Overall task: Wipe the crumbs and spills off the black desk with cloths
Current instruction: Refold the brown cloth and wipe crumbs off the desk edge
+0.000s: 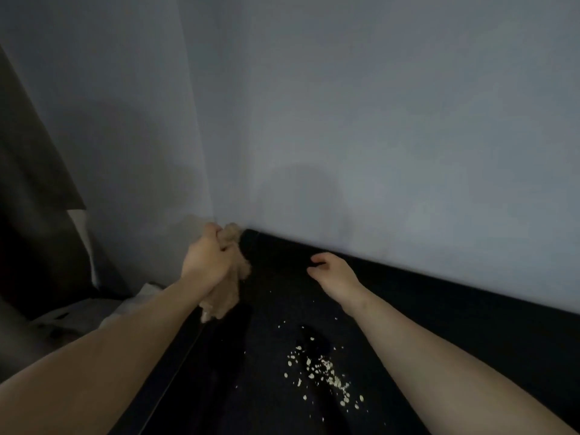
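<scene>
Crumbs (326, 375), pale and scattered, lie on the matte black worktop (408, 296) between my forearms. My left hand (207, 259) clenches a tan fluffy cloth (229, 296) by the worktop's far left corner, near the grey wall (376, 120). My right hand (337, 274) hovers to its right, fingers (323, 256) loosely curled, grasping nothing.

left hand (205, 257) gripping tan cloth (230, 277) (bunched), crumbs (326, 375)

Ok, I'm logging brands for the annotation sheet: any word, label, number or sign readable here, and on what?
None: no text shows on the tan cloth held by the left hand, the black desk, or the wall.
The pale clutter left of the desk is too dim to read.
</scene>
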Motion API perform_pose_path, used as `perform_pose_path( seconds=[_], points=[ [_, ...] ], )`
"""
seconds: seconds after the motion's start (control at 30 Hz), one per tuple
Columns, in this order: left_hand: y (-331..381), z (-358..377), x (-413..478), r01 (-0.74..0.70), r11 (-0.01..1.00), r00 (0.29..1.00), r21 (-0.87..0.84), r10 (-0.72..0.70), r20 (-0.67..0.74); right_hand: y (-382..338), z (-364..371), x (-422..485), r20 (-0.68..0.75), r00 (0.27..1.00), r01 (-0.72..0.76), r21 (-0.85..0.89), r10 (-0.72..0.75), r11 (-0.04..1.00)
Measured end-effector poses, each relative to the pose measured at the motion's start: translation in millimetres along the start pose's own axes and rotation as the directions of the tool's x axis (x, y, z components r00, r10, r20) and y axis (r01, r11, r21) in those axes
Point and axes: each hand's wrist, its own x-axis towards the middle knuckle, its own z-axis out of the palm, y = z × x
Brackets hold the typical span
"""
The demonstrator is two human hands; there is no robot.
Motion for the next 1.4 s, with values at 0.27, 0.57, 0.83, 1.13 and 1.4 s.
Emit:
perform_pose_path(
  seconds=[0.27,0.57,0.83,1.13,1.4],
  points=[
    [-44,89,38,-0.176,0.941,0.804,0.289,-0.033,0.594,38,-7,53,-0.007,0.993,-0.115,-0.213,0.117,0.970],
    [-63,139,21,-0.129,0.797,0.873,0.591,-0.191,0.448,94,-5,76,-0.043,0.997,-0.081,-0.700,0.071,0.709],
    [-49,177,77,-0.163,0.807,0.886,0.567,-0.133,0.445,132,-17,87,-0.056,0.977,-0.180,-0.742,0.208,0.646],
    [-7,222,50,-0.593,0.701,0.730,0.396,0.260,0.632,133,-46,89,0.062,0.984,-0.074,-0.720,0.170,0.690],
    [26,239,67,-0.278,0.847,0.839,0.453,-0.016,0.545,133,-53,90,0.066,0.985,-0.085,-0.618,0.160,0.782]
  ],
)
